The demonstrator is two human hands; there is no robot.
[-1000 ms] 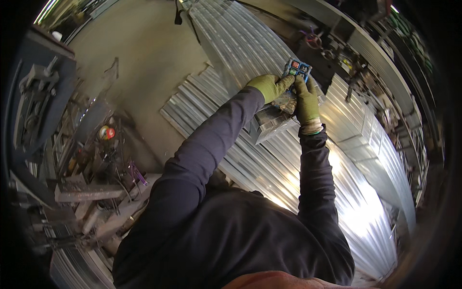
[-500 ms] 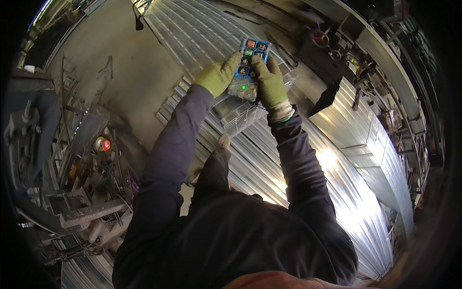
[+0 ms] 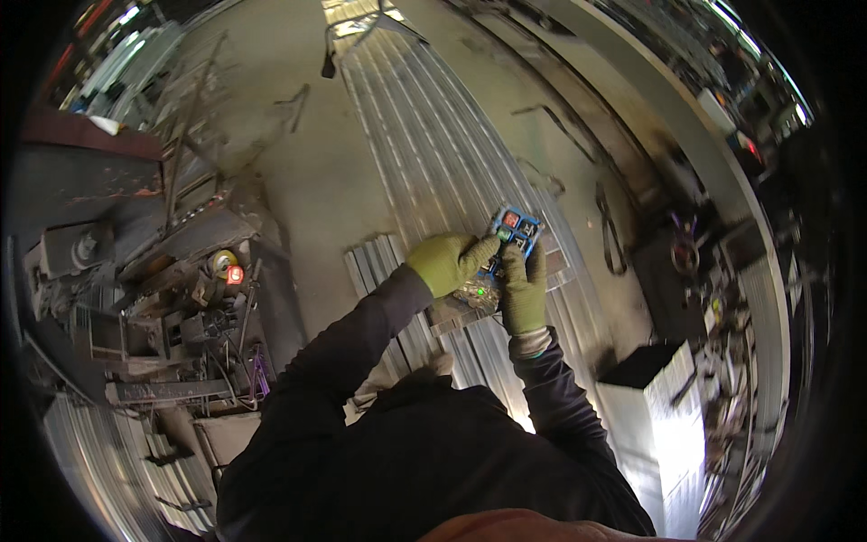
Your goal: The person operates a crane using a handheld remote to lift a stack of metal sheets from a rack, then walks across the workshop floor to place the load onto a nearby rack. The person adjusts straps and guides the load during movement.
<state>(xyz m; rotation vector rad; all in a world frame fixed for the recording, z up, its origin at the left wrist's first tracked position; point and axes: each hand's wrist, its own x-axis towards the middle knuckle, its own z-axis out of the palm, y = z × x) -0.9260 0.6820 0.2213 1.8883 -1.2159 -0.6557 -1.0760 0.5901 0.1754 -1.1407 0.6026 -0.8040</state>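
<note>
In front of my body I hold a push-button remote control (image 3: 518, 224), blue-edged with dark buttons, a red one and a green one. A small green light glows on its grimy lower part. My left hand (image 3: 444, 264), in a yellow-green glove, is closed on its left side, with the thumb reaching across the button face. My right hand (image 3: 525, 294), gloved alike, grips the right side, thumb up along the buttons. The gloves hide several buttons. Beneath the remote lies a long stack of ribbed silvery metal profiles (image 3: 424, 117).
Shorter metal profiles (image 3: 379, 257) lie left of the long stack. A shiny hollow metal block (image 3: 664, 406) stands at the right. Dark machinery and a red-and-yellow round object (image 3: 233, 274) fill the left. A black strap (image 3: 610, 230) lies on the floor (image 3: 307, 163).
My view has swung, so the stack's far end and more floor show. The remote now appears lower and further right. My left thumb has moved from the remote's edge onto its button face.
</note>
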